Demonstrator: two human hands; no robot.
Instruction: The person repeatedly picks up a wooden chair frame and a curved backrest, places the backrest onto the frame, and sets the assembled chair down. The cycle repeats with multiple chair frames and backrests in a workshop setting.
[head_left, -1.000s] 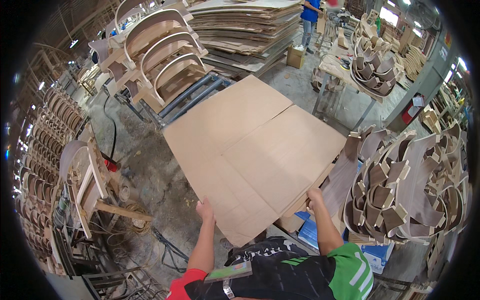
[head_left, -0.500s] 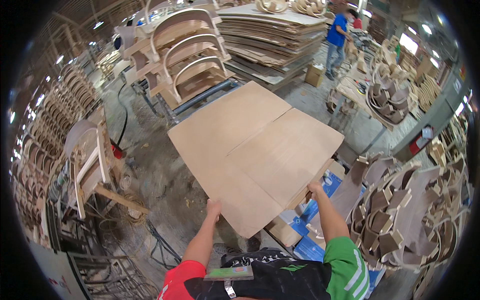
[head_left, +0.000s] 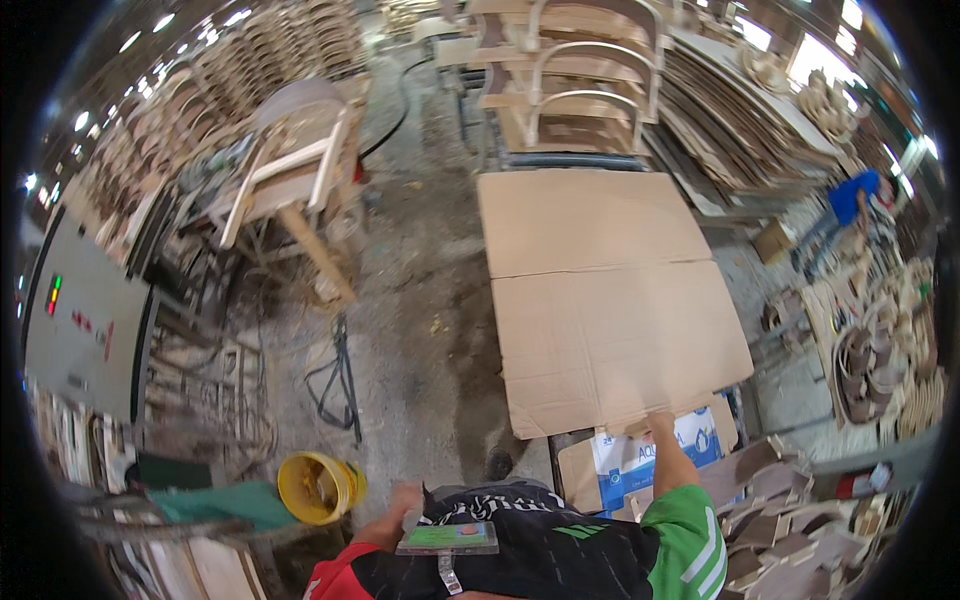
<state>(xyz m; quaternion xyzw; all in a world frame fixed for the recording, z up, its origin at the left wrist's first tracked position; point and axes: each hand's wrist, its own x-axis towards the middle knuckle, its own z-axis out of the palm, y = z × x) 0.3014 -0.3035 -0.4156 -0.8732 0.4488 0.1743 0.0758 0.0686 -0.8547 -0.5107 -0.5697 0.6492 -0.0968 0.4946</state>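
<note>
A big flat cardboard sheet, brown with crease lines, lies ahead of me and to the right. My right hand is closed at its near edge, holding the cardboard there. Part of that hand's grip is hidden. Low beside my body, my left hand is apart from the sheet and smeared by motion, so its fingers cannot be made out. Under the near edge of the sheet, a blue-and-white printed carton shows.
Curved wooden chair parts stand stacked beyond the sheet, beside piled flat boards. Bent wood pieces crowd the right. To the left are a yellow bucket, cables, a grey control cabinet and a wooden frame. A person in blue stands far right.
My left hand has let go of the cardboard and dropped toward my body. The view has turned left, and the sheet now lies squarer to me. My right hand stays at its near edge.
</note>
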